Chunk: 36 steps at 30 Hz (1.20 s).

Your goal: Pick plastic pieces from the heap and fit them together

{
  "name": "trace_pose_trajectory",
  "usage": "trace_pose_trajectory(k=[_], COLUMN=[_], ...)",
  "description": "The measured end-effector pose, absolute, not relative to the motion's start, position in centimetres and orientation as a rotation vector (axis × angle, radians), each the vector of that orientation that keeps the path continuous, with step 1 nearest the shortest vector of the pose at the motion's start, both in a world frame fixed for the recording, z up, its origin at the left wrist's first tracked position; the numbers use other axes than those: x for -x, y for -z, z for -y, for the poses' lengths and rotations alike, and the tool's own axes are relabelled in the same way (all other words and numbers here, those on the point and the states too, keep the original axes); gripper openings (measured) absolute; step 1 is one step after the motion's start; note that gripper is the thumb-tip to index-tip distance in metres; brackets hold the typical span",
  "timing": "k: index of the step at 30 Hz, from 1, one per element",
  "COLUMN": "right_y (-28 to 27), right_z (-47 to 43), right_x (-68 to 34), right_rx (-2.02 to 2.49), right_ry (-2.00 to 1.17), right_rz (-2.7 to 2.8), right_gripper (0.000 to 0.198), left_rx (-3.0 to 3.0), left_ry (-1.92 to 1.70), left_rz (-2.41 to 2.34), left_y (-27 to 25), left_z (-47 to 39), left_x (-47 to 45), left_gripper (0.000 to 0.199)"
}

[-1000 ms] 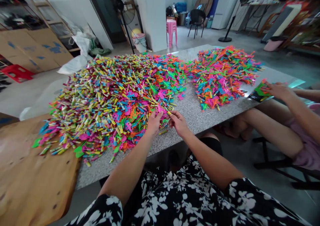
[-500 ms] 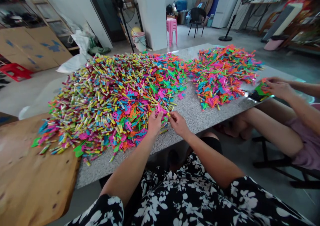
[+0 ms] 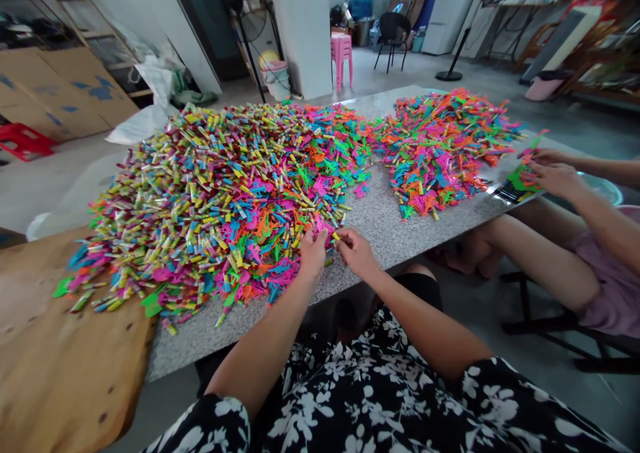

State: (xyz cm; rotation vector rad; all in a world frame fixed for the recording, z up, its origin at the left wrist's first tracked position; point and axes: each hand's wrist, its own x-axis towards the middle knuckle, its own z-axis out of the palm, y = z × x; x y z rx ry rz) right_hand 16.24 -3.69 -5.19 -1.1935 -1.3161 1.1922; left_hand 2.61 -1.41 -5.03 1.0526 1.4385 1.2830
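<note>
L grip (image 3: 313,251) pinched; R grip (image 3: 357,253) pinched too, just beside L. L forearm (image 3: 267,329) & R forearm (image 3: 425,319) slant back, spreading apart behind grips.

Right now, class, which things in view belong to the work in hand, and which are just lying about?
Seem part of the work:
- pink piece in left hand
- yellow piece in right hand
- large mixed pile
- speckled table

Seem just lying about:
- pink stools
- black chair
- red stool
- white sack
</note>
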Motion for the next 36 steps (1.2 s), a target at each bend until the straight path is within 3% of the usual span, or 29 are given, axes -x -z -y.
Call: trace_pose_trajectory(k=[6,10,15,19,21,25,32,36], right_y=[6.1,3.8,1.6,3.5,4.5,5.1,4.8,4.5], right_z=[3.0,-1.8,-5.9,-5.1,-4.6,-4.5,-4.1,-4.0], right_x=[-18.3,-23.6,-26.8,-22.4,-19.5,-15.9,-15.4,-15.3], right_rx=[1.332,1.562,1.384,1.481,1.592,1.755,1.516,1.502], right_ry=[-1.338,-1.207,-0.958,-1.022,-0.883,-0.568,-0.495,-0.521], right_rz=[1.481,1.203,1.027,1.4,1.696,2.083,2.536,2.587], right_gripper=[0.008,0.003,0.032,0.021,0.017,0.029,0.046,0.044], left_rx=[-1.041,-1.183,-1.697,-1.942,-1.976,-1.93,-1.887,-1.877], left_ry=[-1.102,-1.011,-0.936,-0.529,-0.383,-0.156,-0.134,-0.134], left_rz=[-1.465,-1.553,-1.856,-2.051,-2.147,-2.26,-2.096,-2.112], left_y=[5.5,3.8,0.9,0.0,0.1,0.5,1.1,0.8], left_z=[1.9,1.4,-0.9,-3.2,-4.4,-6.6,-8.1,-8.1], left_x=[-1.8,1.6,6.8,7.0,6.1,4.8,7.0,7.0], left_gripper=[0.032,0.045,0.033,0.033,0.039,0.061,0.024,0.042])
